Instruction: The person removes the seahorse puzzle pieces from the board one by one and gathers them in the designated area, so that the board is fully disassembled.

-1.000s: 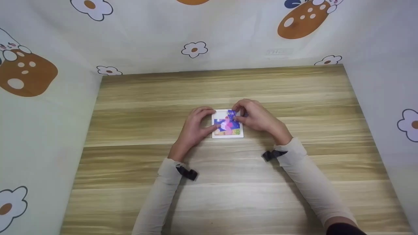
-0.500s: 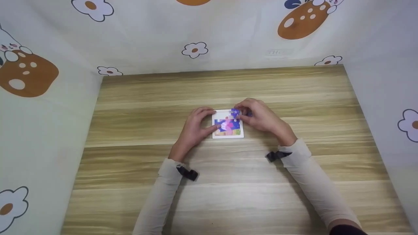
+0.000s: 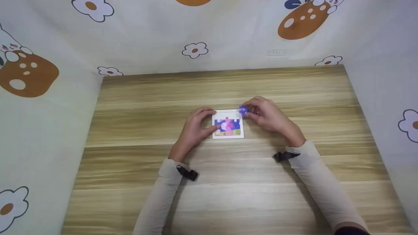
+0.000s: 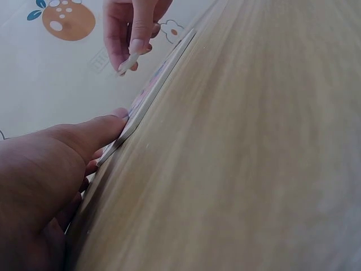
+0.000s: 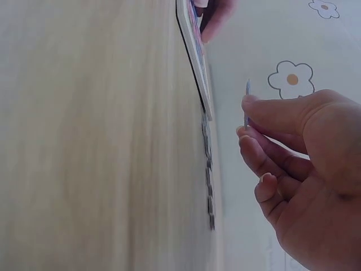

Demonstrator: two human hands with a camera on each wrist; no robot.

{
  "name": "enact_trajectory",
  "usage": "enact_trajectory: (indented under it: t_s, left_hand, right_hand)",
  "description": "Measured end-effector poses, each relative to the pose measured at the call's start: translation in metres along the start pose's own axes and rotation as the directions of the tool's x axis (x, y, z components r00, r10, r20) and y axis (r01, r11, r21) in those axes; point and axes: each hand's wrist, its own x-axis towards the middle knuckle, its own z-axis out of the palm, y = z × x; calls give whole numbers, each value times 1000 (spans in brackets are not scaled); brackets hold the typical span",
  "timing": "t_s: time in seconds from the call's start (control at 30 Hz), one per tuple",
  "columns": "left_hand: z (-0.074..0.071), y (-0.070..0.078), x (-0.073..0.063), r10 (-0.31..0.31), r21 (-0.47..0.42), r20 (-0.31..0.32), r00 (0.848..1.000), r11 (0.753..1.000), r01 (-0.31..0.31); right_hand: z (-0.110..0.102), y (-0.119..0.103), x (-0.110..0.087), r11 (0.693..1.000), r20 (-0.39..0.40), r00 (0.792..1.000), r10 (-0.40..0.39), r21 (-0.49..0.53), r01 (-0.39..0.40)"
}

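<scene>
A small jigsaw puzzle in a white square tray (image 3: 228, 136) lies flat on the table. Pink, blue and tan pieces fill its lower part; the upper part shows bare white. My left hand (image 3: 196, 125) steadies the tray from the left, thumb resting on the picture, a fingertip at the far left corner. My right hand (image 3: 266, 114) pinches a blue puzzle piece (image 3: 243, 110) between thumb and fingers, raised over the tray's far right corner. Edge-on in the right wrist view, the same puzzle piece (image 5: 247, 104) is clear of the tray.
Several loose puzzle pieces (image 5: 208, 175) lie flat beside the tray in the right wrist view; from the head they are mostly behind the right hand. The wood-grain table (image 3: 147, 130) is bordered by pale patterned cloth walls (image 3: 228, 32).
My right hand has lifted the blue puzzle piece out of the tray's upper right part and drawn it rightward. The left hand has stayed put.
</scene>
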Motion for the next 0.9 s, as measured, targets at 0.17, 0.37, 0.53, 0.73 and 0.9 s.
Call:
enact_trajectory:
  t_s: [0.17, 0.37, 0.53, 0.73, 0.9]
  left_hand:
    - [0, -1, 0, -10, -6, 1, 1000, 1000, 10]
    - [0, -1, -1, -27, 3, 8, 1000, 1000, 27]
    - [0, -1, -1, -11, 4, 3, 1000, 1000, 11]
    - [1, 0, 0, -9, 7, 8, 1000, 1000, 9]
    - [1, -1, 0, -1, 5, 2, 1000, 1000, 1]
  right_hand:
    - [-7, 5, -4, 1000, -16, 1000, 21, -5, -21]
    - [-17, 12, -9, 998, -6, 998, 57, 1, -57]
    - [-24, 21, -15, 997, -13, 997, 76, 3, -76]
    - [-33, 32, -23, 994, -15, 994, 112, 6, -112]
    - [-40, 39, -29, 989, -8, 989, 148, 6, -148]
